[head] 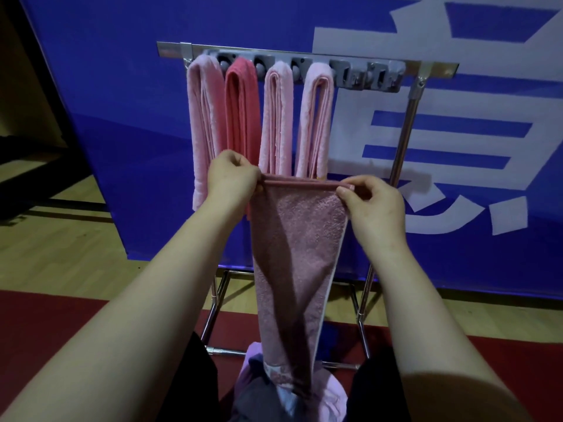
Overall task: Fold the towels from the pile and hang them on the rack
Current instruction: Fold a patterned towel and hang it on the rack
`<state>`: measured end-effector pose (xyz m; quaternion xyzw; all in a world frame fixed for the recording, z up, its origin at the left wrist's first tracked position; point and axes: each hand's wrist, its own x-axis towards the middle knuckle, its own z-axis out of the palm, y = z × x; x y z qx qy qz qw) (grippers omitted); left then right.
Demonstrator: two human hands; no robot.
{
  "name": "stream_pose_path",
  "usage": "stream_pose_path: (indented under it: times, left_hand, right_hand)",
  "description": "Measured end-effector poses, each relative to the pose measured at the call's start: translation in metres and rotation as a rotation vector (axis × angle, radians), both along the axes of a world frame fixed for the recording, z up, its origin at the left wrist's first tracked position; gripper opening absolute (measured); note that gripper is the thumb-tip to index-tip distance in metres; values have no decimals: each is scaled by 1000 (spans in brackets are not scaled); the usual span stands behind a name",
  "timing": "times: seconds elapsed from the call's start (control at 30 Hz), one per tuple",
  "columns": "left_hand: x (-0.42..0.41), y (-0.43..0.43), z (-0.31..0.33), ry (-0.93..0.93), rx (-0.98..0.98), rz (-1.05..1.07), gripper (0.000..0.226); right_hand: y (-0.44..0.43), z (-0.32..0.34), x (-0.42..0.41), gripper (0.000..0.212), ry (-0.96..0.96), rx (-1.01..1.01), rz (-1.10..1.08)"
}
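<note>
From the head view, your left hand (233,178) pinches the left end of the folded top edge of a dusty-pink towel (292,254), fingers curled shut around that corner. Your right hand (373,205) pinches the right end of the same edge, thumb and forefinger closed on it, the other fingers bent loosely behind. The edge runs taut and nearly level between the two hands, and the towel hangs straight down from it in a long narrow strip, doubled lengthwise, with a pale border showing along its right side.

You hold the towel in front of the rack (304,57), below its top bar and about level with the lower ends of the towels already hung there. Four folded towels are draped on the rack: a light pink towel (204,123) at its left end, a coral towel (242,111) just beside that, then a pale pink towel (277,117) and another pale pink towel (315,120). The right part of the bar shows bare grey clips (365,76).

The bottom of the held towel reaches down into the pile (304,397) of crumpled cloth lying below the rack, near its chrome feet, between your knees. Behind the rack stands a blue banner (122,117) with large white characters.
</note>
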<state>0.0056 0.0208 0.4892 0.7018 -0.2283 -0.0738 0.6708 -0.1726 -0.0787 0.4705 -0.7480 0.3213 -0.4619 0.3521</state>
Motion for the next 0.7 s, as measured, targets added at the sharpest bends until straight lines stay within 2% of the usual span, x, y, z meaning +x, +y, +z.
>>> stream_pose_path:
  times: [0.1, 0.23, 0.37, 0.43, 0.53, 0.7]
  left_hand:
    - [2, -1, 12, -126, -76, 78, 17]
    - [7, -3, 9, -68, 27, 52, 18]
    - [4, 0, 22, -229, -120, 109, 19]
    - [8, -1, 26, -255, -118, 117, 22]
    - [9, -1, 16, -187, 1, 15, 30]
    - [5, 5, 19, -236, 116, -230, 40]
  right_hand:
    - [-5, 6, 4, 8, -46, -102, -65]
    - [-6, 4, 5, 9, 13, -11, -23]
    - [-2, 5, 7, 5, -108, -148, -108]
    - [-4, 8, 8, 5, -91, -130, -95]
    - [-4, 6, 8, 8, -23, -19, -19]
    - [-6, 8, 7, 8, -35, -23, -30]
